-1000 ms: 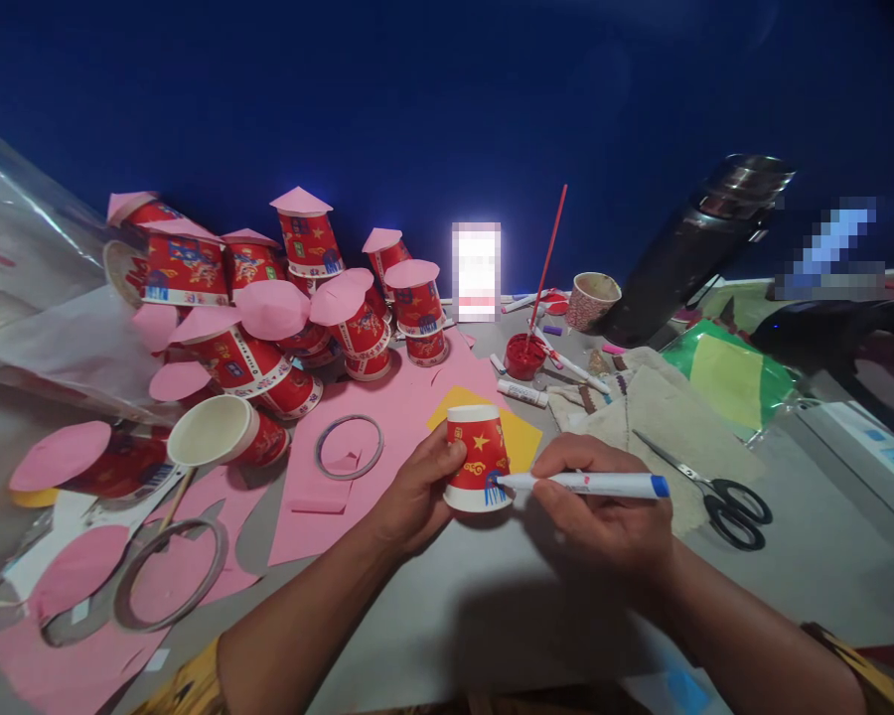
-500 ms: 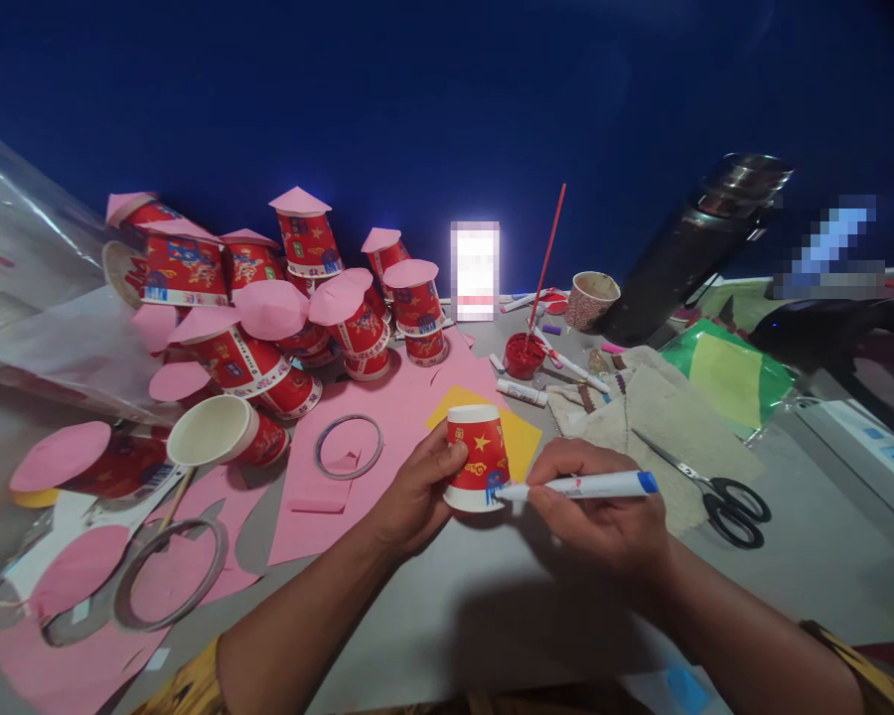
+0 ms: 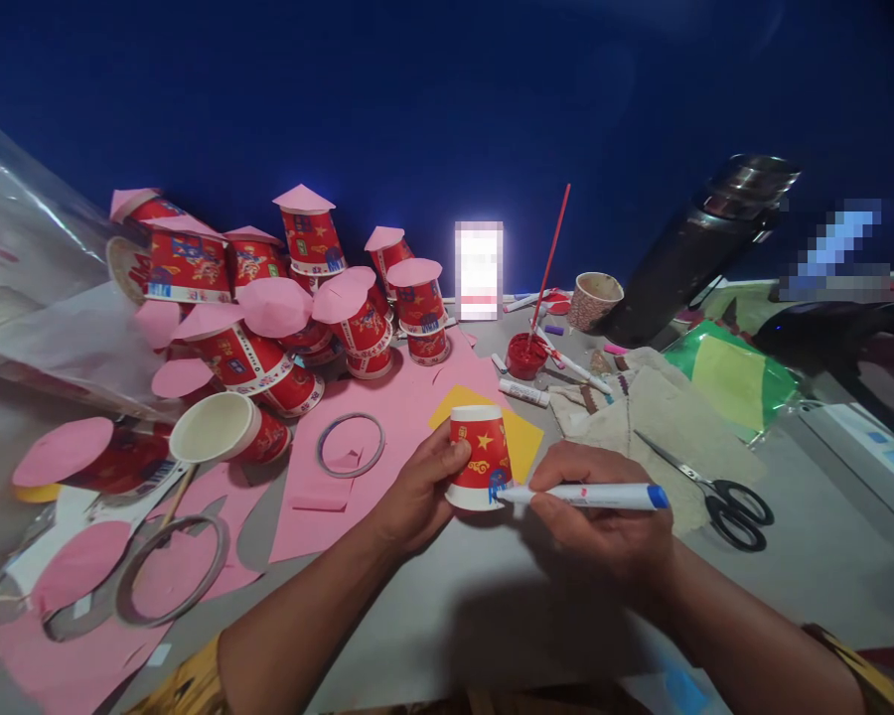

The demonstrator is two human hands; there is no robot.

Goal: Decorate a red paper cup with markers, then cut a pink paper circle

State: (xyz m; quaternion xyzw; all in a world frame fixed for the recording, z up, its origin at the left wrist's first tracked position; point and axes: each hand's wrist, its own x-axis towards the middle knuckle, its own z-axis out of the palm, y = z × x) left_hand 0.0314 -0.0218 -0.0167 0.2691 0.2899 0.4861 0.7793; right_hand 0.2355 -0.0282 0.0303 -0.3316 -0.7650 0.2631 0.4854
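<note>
My left hand wraps round an upside-down red paper cup with a yellow star, holding it on the grey table. My right hand pinches a white marker with a blue end, lying nearly level. The marker's tip touches the cup's lower right side, near its white rim, where blue marks show.
Behind lies a pile of red cups with pink paper lids, pink paper sheets, a yellow sheet and a metal ring. Black scissors lie on a cloth at right. A red paint pot with a brush, pens and a dark flask stand further back.
The marker has shifted slightly against the cup's lower side, its blue end dipping and rising. The cup and my left hand have barely moved.
</note>
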